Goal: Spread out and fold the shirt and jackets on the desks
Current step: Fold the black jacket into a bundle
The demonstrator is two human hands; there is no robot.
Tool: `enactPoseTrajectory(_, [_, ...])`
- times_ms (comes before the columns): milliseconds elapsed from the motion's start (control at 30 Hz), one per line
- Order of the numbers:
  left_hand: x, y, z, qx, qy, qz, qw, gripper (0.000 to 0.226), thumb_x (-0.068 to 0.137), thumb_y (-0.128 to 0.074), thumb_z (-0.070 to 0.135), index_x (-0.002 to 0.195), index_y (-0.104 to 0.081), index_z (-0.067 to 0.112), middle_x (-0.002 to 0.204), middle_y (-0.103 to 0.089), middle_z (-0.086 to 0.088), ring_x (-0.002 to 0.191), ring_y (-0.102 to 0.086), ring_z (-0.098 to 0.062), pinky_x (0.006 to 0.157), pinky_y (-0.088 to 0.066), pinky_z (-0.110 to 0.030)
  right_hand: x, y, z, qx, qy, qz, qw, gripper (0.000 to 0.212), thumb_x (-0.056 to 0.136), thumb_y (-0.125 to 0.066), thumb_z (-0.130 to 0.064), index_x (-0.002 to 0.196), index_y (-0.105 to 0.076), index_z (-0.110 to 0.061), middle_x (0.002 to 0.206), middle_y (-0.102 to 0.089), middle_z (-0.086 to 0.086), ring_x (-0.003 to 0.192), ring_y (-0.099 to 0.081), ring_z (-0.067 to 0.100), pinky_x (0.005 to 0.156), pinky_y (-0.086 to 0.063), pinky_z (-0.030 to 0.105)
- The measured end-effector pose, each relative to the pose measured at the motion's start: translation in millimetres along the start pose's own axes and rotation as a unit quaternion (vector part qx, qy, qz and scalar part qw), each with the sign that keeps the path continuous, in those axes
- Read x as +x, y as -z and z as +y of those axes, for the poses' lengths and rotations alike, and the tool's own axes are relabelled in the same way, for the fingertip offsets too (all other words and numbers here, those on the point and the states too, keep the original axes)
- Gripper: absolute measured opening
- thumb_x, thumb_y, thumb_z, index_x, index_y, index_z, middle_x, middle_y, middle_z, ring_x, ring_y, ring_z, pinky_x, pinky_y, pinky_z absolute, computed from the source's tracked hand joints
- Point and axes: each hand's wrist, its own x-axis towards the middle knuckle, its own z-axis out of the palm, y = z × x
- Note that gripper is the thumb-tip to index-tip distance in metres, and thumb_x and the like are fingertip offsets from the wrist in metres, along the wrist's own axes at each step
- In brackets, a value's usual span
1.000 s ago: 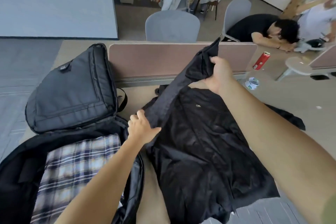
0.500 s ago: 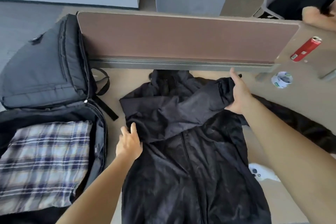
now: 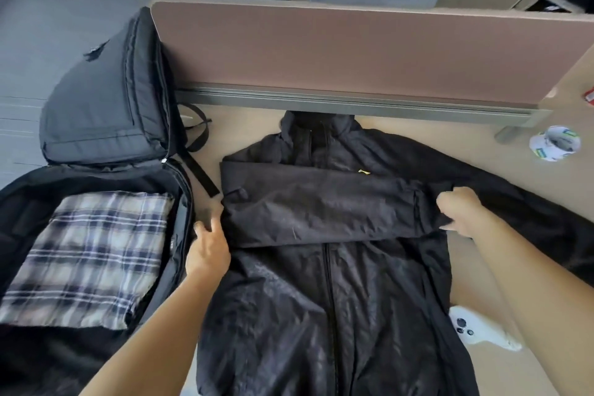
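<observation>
**Fig.** Sleeve fold, head view. The jacket [image 3: 337, 315] lay front-up on the counter [image 3: 247, 127], collar toward the divider [image 3: 353, 48]. The folded sleeve [image 3: 321, 209] crossed the chest approx. level, cuff end to the R. My L hand [image 3: 209, 247] rested flat, fingers straight, on the jacket's L edge where that sleeve turned over, just beside the open backpack [image 3: 106, 100]. My R hand [image 3: 463, 215] had its fingers curled, pinching the cuff end. The other sleeve [image 3: 530, 199] ran out to the R over the counter, not yet folded. The plaid shirt [image 3: 86, 254] lay folded inside the backpack.

Technique, as I judged it:
- Use the L hand as an anchor at the shoulder crease, so a pull from the R can't drag the whole body sideways.
- Draw the cuff w/ the R hand only until the sleeve lies taut and square to the zip [image 3: 328, 280], then set it down.
- The fabric looked thin and slippery, so smooth it flat before letting go.
- The other sleeve should go across on top, mirrored.
- The white controller [image 3: 472, 329] lay just beside the R hem. I'd clear it before folding the sides in.
</observation>
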Motion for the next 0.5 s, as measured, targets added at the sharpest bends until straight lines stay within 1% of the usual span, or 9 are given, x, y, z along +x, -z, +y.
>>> enactPoseTrajectory(33, [-1, -1, 0, 0.013, 0.000, -0.005, 1.000, 0.090, 0.096, -0.050, 0.007, 0.157, 0.012, 0.026, 0.149, -0.025, -0.023, 0.091, -0.068, -0.030, 0.072, -0.056, -0.035, 4, -1, 6, -0.021, -0.007, 0.004, 1.000, 0.037, 0.095, -0.048, 0.005, 0.130, -0.055, -0.005, 0.132, -0.056, 0.014, 0.105, -0.056, 0.036, 0.077, -0.053, 0.045])
enactPoseTrajectory(100, [-2, 0, 1, 0.018, 0.001, -0.020, 1.000, 0.093, 0.095, -0.050, 0.006, 0.156, 0.016, 0.028, 0.148, -0.026, -0.023, 0.093, -0.067, -0.031, 0.077, -0.057, -0.038, 11, -3, 9, -0.028, -0.007, 0.000, 1.000, 0.027, 0.095, -0.046, 0.005, 0.118, -0.056, -0.006, 0.124, -0.057, 0.012, 0.103, -0.056, 0.036, 0.081, -0.053, 0.047])
enactPoseTrajectory(167, [-3, 3, 3, -0.005, 0.008, -0.031, 0.999, 0.093, 0.095, -0.049, 0.004, 0.156, 0.015, 0.033, 0.146, -0.028, -0.023, 0.097, -0.065, -0.035, 0.077, -0.055, -0.041, 15, -1, 7, -0.006, -0.001, -0.002, 1.000, 0.030, 0.092, -0.046, 0.007, 0.115, -0.059, -0.006, 0.123, -0.058, 0.012, 0.105, -0.058, 0.037, 0.082, -0.055, 0.050])
enactPoseTrajectory(233, [-3, 6, 4, -0.015, 0.001, -0.012, 1.000, 0.088, 0.095, -0.049, 0.007, 0.157, 0.008, 0.031, 0.143, -0.028, -0.021, 0.096, -0.062, -0.035, 0.075, -0.051, -0.040, 18, 3, 0, 0.025, 0.012, -0.008, 1.000, 0.036, 0.087, -0.044, 0.010, 0.113, -0.064, -0.006, 0.121, -0.062, 0.017, 0.106, -0.060, 0.040, 0.077, -0.057, 0.049])
enactPoseTrajectory(333, [-4, 3, 7, 0.043, -0.041, 0.034, 0.998, 0.082, 0.096, -0.053, 0.016, 0.158, 0.000, 0.023, 0.134, -0.030, -0.014, 0.108, -0.052, -0.031, 0.085, -0.050, -0.036, 21, 8, -12, 0.070, 0.034, -0.032, 0.996, 0.045, 0.083, -0.043, 0.015, 0.116, -0.065, -0.006, 0.122, -0.061, 0.019, 0.111, -0.059, 0.041, 0.074, -0.057, 0.045])
enactPoseTrajectory(400, [-3, 2, 11, 0.053, -0.057, 0.032, 0.996, 0.076, 0.096, -0.051, 0.014, 0.157, -0.008, 0.023, 0.132, -0.036, -0.012, 0.109, -0.053, -0.030, 0.084, -0.050, -0.035, 22, 9, -16, 0.085, 0.040, -0.048, 0.994, 0.047, 0.083, -0.045, 0.014, 0.119, -0.064, -0.008, 0.125, -0.059, 0.018, 0.112, -0.058, 0.040, 0.074, -0.057, 0.044])
enactPoseTrajectory(433, [-3, 4, 13, 0.037, -0.058, 0.023, 0.997, 0.072, 0.096, -0.050, 0.010, 0.156, -0.013, 0.024, 0.130, -0.041, -0.012, 0.107, -0.056, -0.030, 0.083, -0.050, -0.037, 21, 9, -16, 0.079, 0.042, -0.051, 0.995, 0.043, 0.085, -0.046, 0.012, 0.118, -0.065, -0.008, 0.124, -0.060, 0.017, 0.110, -0.059, 0.038, 0.074, -0.057, 0.043])
enactPoseTrajectory(500, [0, 9, 15, -0.016, -0.041, 0.007, 0.999, 0.065, 0.095, -0.046, 0.006, 0.153, -0.022, 0.026, 0.129, -0.050, -0.011, 0.107, -0.060, -0.033, 0.083, -0.050, -0.040, 19, 8, -14, 0.049, 0.046, -0.048, 0.997, 0.026, 0.093, -0.051, 0.003, 0.113, -0.064, -0.008, 0.121, -0.060, 0.014, 0.104, -0.060, 0.032, 0.075, -0.056, 0.042])
